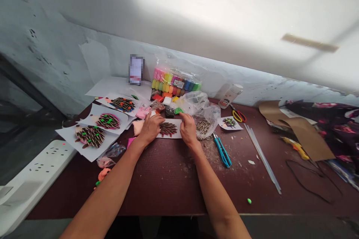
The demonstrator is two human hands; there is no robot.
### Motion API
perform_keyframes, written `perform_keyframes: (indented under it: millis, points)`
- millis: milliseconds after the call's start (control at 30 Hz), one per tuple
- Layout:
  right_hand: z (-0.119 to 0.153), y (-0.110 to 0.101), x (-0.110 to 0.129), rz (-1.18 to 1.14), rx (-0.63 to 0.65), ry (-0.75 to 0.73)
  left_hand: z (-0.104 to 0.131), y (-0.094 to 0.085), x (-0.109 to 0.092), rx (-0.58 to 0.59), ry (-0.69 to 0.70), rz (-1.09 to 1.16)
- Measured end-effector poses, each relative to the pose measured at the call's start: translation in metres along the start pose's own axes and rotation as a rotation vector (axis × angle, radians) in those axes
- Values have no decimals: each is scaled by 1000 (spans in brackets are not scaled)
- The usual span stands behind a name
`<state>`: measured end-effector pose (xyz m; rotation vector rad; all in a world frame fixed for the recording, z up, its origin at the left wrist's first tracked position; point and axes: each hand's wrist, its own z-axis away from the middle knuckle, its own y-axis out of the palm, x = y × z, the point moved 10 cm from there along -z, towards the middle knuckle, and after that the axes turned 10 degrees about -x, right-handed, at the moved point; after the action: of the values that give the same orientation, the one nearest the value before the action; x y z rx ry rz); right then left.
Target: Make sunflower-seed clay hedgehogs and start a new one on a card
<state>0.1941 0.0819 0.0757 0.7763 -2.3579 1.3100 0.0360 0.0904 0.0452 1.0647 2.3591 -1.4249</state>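
Observation:
A small white card (178, 133) lies on the dark red table, bearing a hedgehog shape (168, 129) of dark striped spines. My left hand (151, 127) rests at the card's left end with its fingers bent; whatever they might hold is hidden. On the right side, my right hand (187, 127) touches the card's edge, fingers curled near a lump of green clay (178, 110). Striped seeds (203, 127) sit in a clear plastic bag (214, 114) beside that hand. Pink clay (143, 112) and other coloured pieces lie behind the card.
Finished hedgehog cards (97, 149) overlap at left near a power strip (36, 179). Coloured clay packs (175, 83) and a phone (136, 69) stand behind. A teal cutter (222, 151), scissors (239, 115), glue sticks (263, 158) and a yellow glue gun (297, 148) lie right.

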Motion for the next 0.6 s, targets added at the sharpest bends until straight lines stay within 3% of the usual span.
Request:
perform_keyframes:
  millis: [133,300,600]
  points:
    - [-2,-14,-22,-13,-95,117,1,0,3,-21,2,16]
    - [3,-16,-41,75,-51,240,-2,-7,3,-56,17,36]
    - [14,-14,-30,112,37,207,-3,-13,9,-89,5,58]
